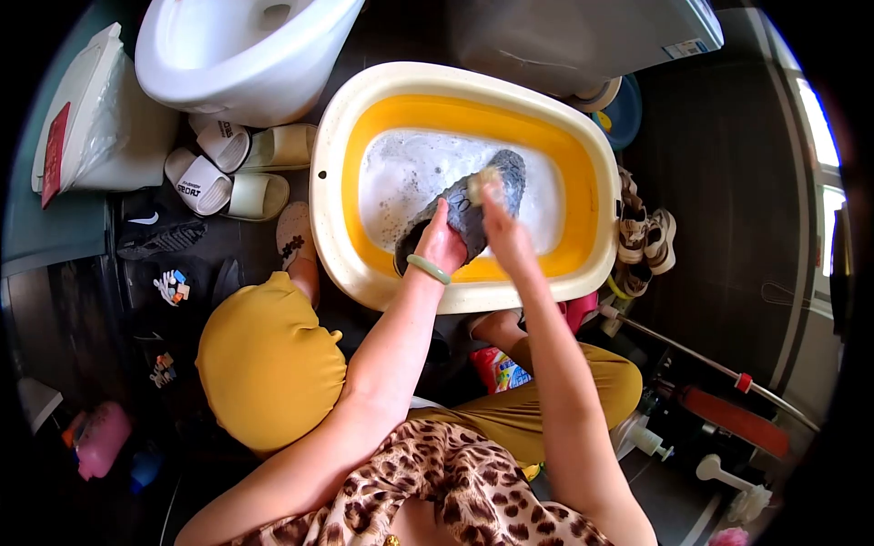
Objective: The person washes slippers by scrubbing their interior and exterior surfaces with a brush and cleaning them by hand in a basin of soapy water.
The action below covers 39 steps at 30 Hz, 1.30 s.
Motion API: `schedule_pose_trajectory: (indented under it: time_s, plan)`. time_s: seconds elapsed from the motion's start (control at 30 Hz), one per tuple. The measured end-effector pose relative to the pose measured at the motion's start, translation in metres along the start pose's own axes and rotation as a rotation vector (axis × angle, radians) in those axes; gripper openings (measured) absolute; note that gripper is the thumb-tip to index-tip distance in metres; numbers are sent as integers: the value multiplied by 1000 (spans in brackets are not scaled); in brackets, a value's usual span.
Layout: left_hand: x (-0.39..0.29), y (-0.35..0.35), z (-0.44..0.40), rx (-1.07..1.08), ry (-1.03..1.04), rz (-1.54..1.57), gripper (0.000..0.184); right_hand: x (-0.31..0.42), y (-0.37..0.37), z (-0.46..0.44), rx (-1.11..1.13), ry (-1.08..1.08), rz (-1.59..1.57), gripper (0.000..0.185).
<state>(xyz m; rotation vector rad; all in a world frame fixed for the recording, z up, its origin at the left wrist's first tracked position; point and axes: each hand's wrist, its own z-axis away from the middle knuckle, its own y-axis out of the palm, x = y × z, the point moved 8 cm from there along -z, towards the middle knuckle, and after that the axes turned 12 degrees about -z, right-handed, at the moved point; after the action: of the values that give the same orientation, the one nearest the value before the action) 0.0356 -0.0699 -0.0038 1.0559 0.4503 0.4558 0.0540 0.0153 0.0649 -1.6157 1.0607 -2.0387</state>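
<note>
A wet grey shoe [464, 211] is tilted over the yellow and white tub [464, 296], above sudsy water [401, 168]. My left hand [441, 242], with a pale green bangle at the wrist, is closed on the shoe near its dark opening. My right hand [503, 226] is closed on a small pale scrub brush [483, 185], which presses against the shoe's upper toward the toe. Motion blurs the brush and the fingers around it, so its exact shape is hard to make out.
A toilet [241, 68] stands at upper left, with slippers [205, 182] and a black sneaker [155, 227] below it. More shoes [645, 237] sit right of the tub. A red-headed mop [733, 420] and a white brush [724, 471] lie at lower right.
</note>
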Motion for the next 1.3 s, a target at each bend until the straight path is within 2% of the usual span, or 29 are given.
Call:
schedule_pose_trajectory:
  time_s: [0.03,0.07,0.13,0.17,0.23,0.33,0.37,0.43,0.47,0.53,0.57,0.67,0.7,0.73,0.8,0.87,0.9,1.0,1.03,1.07,1.13,1.2,1.23,1.27,1.3]
  plan:
    - [-1,1,4,-9,-61,66,59,19,7,23,68,38,-17,39]
    - [0,-7,3,-14,-79,56,61,27,16,45,146,166,-65,39]
    - [1,1,8,1024,-67,331,61,41,14,66,163,69,-22,38]
    - [1,13,15,1022,-76,331,61,41,12,69,170,49,20,38]
    - [4,-4,3,32,-29,-11,61,14,-2,43,146,99,105,37]
    - [4,11,10,33,-36,-38,60,-27,-24,-9,-42,123,116,36]
    - [2,11,9,37,-27,-38,60,-33,-19,-13,-42,114,115,36]
    - [7,3,6,-2,-49,-25,60,-43,-3,-12,19,244,-14,38]
    - [8,0,5,-5,-45,-19,60,-35,8,-1,34,151,-55,39]
    - [5,-13,4,-42,-31,21,58,1,25,38,102,126,-177,38]
    - [17,-32,-12,353,-79,149,55,17,26,56,121,92,-159,37]
    - [13,-34,-2,-94,-66,2,54,14,17,54,111,10,-48,36]
    - [9,-18,3,-64,-50,-1,55,5,10,44,89,-25,-6,37]
    - [5,-4,9,-34,-31,0,56,-9,3,27,120,86,186,39]
    - [6,2,12,-52,-47,-15,59,-32,-15,-6,5,171,112,40]
    - [8,0,5,51,-19,-82,59,-39,-8,-12,20,227,31,40]
    - [8,-1,7,12,-41,-73,60,-42,-5,-11,35,296,-45,40]
    - [7,-12,4,-7,-42,17,62,4,20,34,102,82,-93,39]
    - [13,-32,0,-101,-112,-20,65,19,25,56,176,214,-144,38]
    - [20,-41,-10,431,-146,156,68,35,23,65,118,0,-129,37]
    - [17,-41,0,-145,-147,-43,72,22,20,64,215,86,16,38]
    - [10,-5,3,51,-71,16,73,2,2,34,145,86,56,38]
    - [11,1,8,39,-99,-47,76,-28,-5,16,95,167,14,39]
    - [8,11,12,81,-44,-113,78,-38,-14,1,38,171,13,40]
    - [10,13,11,118,-34,-90,78,-44,-11,-6,57,258,-29,40]
